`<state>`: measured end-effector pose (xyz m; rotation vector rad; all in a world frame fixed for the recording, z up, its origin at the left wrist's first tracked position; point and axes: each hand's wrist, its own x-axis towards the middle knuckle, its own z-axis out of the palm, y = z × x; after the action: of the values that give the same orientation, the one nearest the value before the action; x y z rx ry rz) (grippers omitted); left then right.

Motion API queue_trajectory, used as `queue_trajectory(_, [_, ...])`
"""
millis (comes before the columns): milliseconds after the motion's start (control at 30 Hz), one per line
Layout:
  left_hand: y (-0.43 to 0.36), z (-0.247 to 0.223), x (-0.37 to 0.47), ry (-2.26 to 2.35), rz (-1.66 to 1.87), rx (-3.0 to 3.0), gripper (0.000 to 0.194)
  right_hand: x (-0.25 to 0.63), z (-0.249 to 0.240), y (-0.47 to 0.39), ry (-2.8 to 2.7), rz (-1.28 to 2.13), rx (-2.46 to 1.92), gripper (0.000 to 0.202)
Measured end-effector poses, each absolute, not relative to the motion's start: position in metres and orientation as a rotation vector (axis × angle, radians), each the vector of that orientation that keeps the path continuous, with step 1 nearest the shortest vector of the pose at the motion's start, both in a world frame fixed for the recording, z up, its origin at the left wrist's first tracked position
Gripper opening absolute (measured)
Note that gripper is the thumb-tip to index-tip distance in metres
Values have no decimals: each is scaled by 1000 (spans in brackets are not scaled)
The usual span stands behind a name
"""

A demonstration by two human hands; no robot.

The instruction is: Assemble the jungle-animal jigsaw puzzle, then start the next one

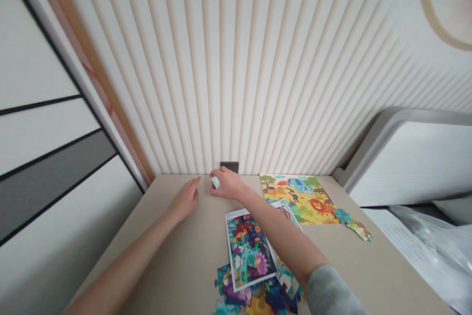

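Near the back edge of the table, my right hand pinches a small white, teal and red jigsaw piece between thumb and fingers. To its left, my left hand rests on the tabletop with fingers stretched forward and nothing in them. A gap separates the two hands. Below my right forearm lies a picture sheet with a dark, colourful animal scene. It rests partly on a heap of loose jigsaw pieces at the front edge of the view. My forearm hides part of a second white sheet.
A yellow animal puzzle lies at the back right, with a few joined pieces beside its corner. Behind the table rises a ribbed white wall with a dark socket. Clear plastic wrap lies off to the right.
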<state>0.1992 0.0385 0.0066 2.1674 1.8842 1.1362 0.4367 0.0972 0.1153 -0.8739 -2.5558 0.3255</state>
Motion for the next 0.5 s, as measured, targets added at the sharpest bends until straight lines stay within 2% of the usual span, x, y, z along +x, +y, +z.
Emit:
queue_trajectory(167, [15,-2,150,2047,1203,1954,40,345,85,84,-2712,414,-767,60])
queue_trajectory(300, [7,-7,142,2073,1252,1845,40,325,76,81,-2794,438,-707,78])
queue_trajectory(500, [8,-12,153,1997,1238,1837,65,339,77,86,-2838,422,-653,94])
